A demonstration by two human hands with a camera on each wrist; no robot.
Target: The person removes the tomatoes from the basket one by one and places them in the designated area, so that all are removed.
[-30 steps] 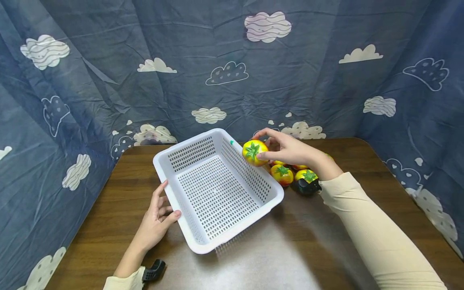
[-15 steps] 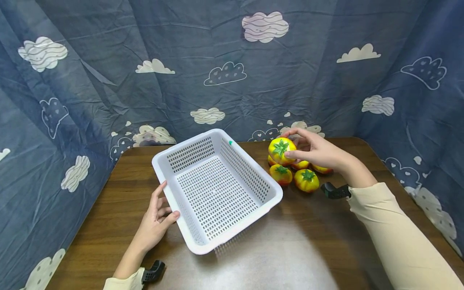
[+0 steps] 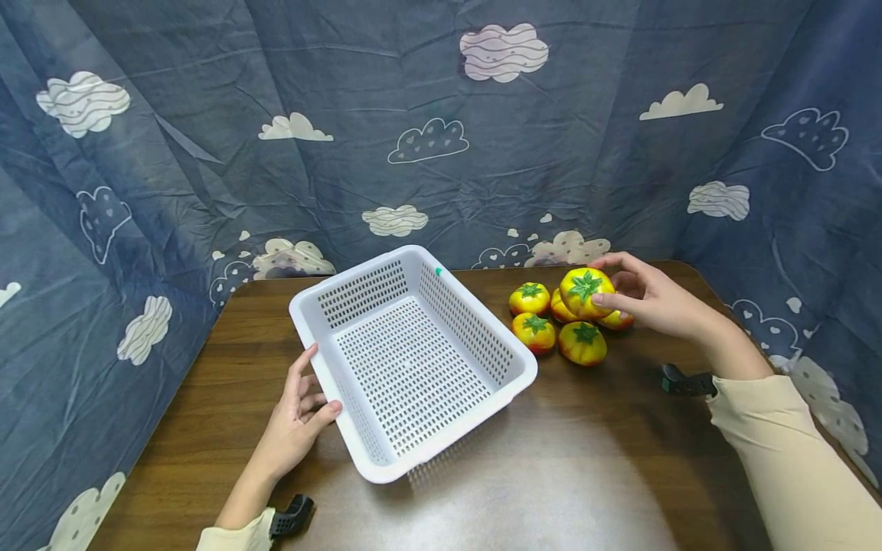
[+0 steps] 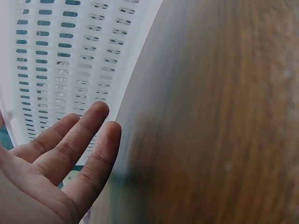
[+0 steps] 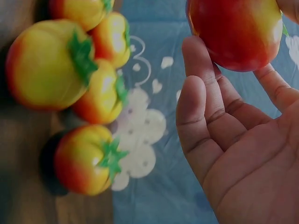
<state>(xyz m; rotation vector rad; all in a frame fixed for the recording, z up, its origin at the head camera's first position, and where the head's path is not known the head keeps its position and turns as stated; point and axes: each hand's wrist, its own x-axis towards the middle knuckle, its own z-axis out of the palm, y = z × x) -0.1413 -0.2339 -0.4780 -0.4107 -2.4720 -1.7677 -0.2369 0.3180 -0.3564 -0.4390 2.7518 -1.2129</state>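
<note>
My right hand (image 3: pixel 654 298) pinches a yellow-red tomato (image 3: pixel 584 292) with a green star-shaped top, held above other tomatoes at the right back of the table. In the right wrist view this tomato (image 5: pixel 236 32) shows its red underside, against the fingertips. Several like it, including a front tomato (image 3: pixel 582 343) and a left tomato (image 3: pixel 530 298), lie on the wood below. My left hand (image 3: pixel 296 421) rests at the left rim of a white perforated basket (image 3: pixel 441 451), thumb and index finger touching the rim. Its other fingers (image 4: pixel 70 144) extend near the basket's outer wall in the left wrist view.
The brown wooden table (image 3: pixel 227 367) carries the basket in its middle. A blue curtain (image 3: pixel 358 76) with white clouds stands behind and at both sides. The tomato group sits close to the basket's right wall.
My right hand has carried the tomato rightward from above the basket's right rim to over the tomato group. My left hand and the basket have stayed put.
</note>
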